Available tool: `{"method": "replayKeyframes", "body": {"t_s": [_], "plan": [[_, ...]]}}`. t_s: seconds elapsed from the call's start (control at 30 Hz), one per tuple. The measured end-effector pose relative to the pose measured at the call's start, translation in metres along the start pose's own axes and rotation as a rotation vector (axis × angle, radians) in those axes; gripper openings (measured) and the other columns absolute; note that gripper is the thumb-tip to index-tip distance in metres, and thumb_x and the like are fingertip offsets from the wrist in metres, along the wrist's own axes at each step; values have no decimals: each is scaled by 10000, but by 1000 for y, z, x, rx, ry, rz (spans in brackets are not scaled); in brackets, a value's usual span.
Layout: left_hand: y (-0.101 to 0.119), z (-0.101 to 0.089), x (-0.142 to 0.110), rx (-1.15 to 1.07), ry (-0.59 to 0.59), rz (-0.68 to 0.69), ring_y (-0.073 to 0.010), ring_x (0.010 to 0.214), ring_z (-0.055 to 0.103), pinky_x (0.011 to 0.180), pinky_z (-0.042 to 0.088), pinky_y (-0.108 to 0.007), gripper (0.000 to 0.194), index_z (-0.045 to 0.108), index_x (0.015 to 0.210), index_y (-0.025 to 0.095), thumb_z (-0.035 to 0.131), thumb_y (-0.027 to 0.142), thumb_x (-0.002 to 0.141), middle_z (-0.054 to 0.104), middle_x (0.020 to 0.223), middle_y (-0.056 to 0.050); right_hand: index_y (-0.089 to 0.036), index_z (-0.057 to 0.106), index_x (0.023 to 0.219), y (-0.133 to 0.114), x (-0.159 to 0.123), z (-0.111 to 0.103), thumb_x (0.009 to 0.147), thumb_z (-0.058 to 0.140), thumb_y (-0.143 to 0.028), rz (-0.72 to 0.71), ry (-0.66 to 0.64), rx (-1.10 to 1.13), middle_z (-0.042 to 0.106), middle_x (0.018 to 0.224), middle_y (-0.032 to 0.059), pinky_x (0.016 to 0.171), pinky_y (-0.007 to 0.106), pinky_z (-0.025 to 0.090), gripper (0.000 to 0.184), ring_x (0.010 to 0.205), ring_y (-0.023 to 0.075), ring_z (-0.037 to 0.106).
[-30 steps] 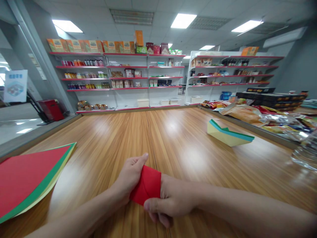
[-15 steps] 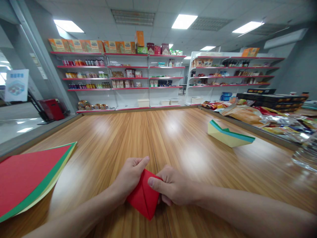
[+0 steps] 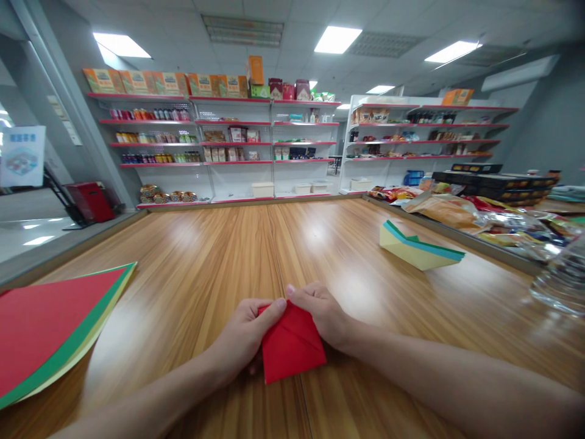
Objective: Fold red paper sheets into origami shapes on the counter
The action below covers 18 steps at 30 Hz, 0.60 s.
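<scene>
we have a folded red paper [image 3: 295,350] at the near middle of the table [image 3: 205,256], pinched between our two hands. it is a small, flattish packet, close to square, so no long axis stands out; slanting fold lines cross its upper face. its top corner points away from us, toward our thumbs, and its lower edge faces us, free of any grip and slightly tilted. we cannot tell whether its underside touches the wood.

our left hand [image 3: 253,326] is clamped on the upper left side, thumb on top and fingers curled beneath. our right hand [image 3: 322,311] is closed on the upper right side, its thumb near the top corner, just beside the other thumb; its fingers are mostly hidden behind the paper. neither hand is nearer: the packet lies between them, on our side of both thumbs.

farther out, at our left, lies a stack of colored paper sheets [image 3: 55,329], red uppermost with green and pale yellow showing at the edge. to the right and beyond our right hand, well apart, sits a folded paper boat [image 3: 420,251] in yellow, blue and green. past it are snack bags [image 3: 445,210], then shelving [image 3: 235,184] behind.
</scene>
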<state>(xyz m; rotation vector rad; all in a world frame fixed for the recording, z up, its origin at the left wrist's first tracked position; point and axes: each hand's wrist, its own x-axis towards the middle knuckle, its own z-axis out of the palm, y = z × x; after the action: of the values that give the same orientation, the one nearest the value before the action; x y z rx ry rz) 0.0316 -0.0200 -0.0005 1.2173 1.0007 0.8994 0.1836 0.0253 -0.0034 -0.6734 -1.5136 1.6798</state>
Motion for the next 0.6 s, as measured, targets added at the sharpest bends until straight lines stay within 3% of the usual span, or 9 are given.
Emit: {"method": "replayKeyframes", "body": {"t_s": [0.13, 0.37, 0.53, 0.6], "plan": [[2, -2, -5, -20, -34, 66, -54, 350, 288, 348, 174, -195, 472, 538, 589, 136, 540, 555, 805, 414, 441, 37, -160, 388, 469, -1, 1, -4, 768, 562, -596, 30, -145, -103, 323, 443, -62, 391, 205, 179, 557, 404, 41, 253], [-3, -5, -5, 235, 90, 249, -92, 484, 307, 465, 209, -237, 403, 539, 552, 137, 531, 412, 847, 365, 507, 24, -171, 339, 489, -8, -5, 2, 868, 438, -510, -123, -19, -559, 257, 499, -47, 402, 218, 164, 518, 453, 58, 248], [1, -5, -8, 86, -3, 175, -77, 436, 262, 442, 178, -228, 472, 486, 506, 153, 519, 494, 831, 354, 475, 32, -155, 417, 461, -5, -3, 0, 806, 505, -584, -32, -168, -237, 348, 429, -54, 372, 193, 231, 558, 390, 48, 299], [6, -4, -9, -23, -107, 119, -87, 424, 309, 458, 255, -231, 490, 502, 483, 154, 531, 512, 816, 392, 460, 19, -152, 444, 435, -2, -2, -2, 789, 525, -599, 48, -246, -134, 399, 373, -45, 323, 190, 241, 576, 323, 54, 333]]}}
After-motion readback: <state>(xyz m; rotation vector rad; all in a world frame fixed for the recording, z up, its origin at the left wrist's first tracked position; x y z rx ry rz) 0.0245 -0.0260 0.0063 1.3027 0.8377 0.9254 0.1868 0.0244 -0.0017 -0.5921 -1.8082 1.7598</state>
